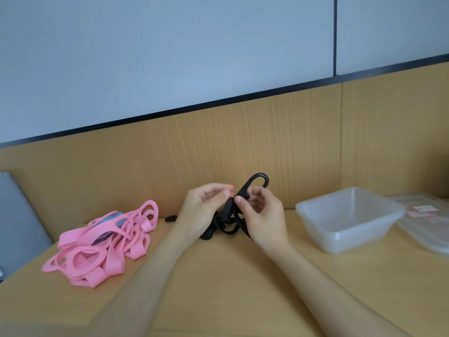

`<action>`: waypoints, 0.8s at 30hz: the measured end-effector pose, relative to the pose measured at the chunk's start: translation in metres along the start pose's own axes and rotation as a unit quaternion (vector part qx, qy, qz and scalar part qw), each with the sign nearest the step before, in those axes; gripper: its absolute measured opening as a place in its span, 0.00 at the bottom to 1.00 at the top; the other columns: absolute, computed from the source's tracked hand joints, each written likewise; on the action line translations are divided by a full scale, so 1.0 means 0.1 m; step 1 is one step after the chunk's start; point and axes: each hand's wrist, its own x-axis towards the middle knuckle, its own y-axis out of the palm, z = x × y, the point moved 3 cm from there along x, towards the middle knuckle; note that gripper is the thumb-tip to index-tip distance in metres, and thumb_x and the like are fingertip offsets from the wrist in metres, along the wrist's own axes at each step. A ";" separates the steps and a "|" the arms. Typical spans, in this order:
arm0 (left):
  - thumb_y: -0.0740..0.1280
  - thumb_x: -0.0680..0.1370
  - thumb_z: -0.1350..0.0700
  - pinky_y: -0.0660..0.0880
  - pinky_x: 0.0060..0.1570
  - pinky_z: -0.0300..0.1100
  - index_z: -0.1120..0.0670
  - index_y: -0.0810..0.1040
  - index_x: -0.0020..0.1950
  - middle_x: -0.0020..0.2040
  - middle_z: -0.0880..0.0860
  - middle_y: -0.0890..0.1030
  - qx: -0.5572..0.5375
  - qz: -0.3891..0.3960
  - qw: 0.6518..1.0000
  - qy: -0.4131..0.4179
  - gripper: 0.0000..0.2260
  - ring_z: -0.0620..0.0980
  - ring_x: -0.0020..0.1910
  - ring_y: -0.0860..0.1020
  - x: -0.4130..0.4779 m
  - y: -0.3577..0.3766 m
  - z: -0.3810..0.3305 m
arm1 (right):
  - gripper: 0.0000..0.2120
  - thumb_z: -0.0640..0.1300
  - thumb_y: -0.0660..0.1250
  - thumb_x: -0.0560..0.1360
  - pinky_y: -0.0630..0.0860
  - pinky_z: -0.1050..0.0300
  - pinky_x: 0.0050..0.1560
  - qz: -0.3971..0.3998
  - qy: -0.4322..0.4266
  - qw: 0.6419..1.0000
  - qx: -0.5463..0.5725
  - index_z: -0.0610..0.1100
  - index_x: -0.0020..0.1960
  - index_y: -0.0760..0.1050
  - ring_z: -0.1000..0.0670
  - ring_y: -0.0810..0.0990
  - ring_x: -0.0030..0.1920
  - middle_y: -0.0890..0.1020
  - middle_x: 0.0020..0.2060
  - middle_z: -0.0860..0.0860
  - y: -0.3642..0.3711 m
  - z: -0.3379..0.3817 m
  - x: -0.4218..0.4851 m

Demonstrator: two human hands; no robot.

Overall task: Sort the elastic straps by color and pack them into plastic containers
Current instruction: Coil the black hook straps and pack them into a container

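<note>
Both hands, the left hand [206,210] and the right hand [262,215], are pinching the black strap [243,193] just above the desk [218,276]. It is looking soft, light and floppy, so holding near its loop is working best.

Wooden table [218,288] backs onto wooden panel [243,142] under pale wall [170,57].

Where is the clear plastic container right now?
In the head view, the clear plastic container stands on the table at the right, just right of the right hand, with a plastic packet beyond it.
</note>
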 end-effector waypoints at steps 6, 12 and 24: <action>0.69 0.79 0.65 0.78 0.52 0.32 0.51 0.84 0.57 0.51 0.46 0.87 0.014 -0.012 1.000 0.007 0.11 0.42 0.54 0.84 -0.04 0.08 0.07 | 0.04 0.40 0.73 0.77 0.80 0.51 0.54 0.014 0.086 0.992 0.091 0.41 0.49 0.79 0.44 0.84 0.47 0.85 0.45 0.42 -0.04 0.15 0.12; 0.63 0.84 0.60 0.78 0.53 0.35 0.43 0.79 0.60 0.48 0.47 0.87 -0.002 -0.035 0.999 -0.006 0.13 0.46 0.50 0.84 0.09 0.02 0.00 | 0.07 0.42 0.69 0.80 0.76 0.64 0.52 0.048 0.085 0.987 0.127 0.40 0.55 0.76 0.51 0.87 0.49 0.88 0.45 0.44 -0.13 0.52 0.49; 0.71 0.79 0.60 0.77 0.51 0.39 0.49 0.80 0.60 0.54 0.49 0.84 -0.028 -0.012 1.000 0.004 0.11 0.48 0.54 0.82 0.52 0.10 -0.33 | 0.07 0.42 0.69 0.81 0.83 0.55 0.44 0.037 0.025 0.994 0.101 0.42 0.55 0.73 0.47 0.86 0.46 0.86 0.43 0.44 0.00 1.27 1.06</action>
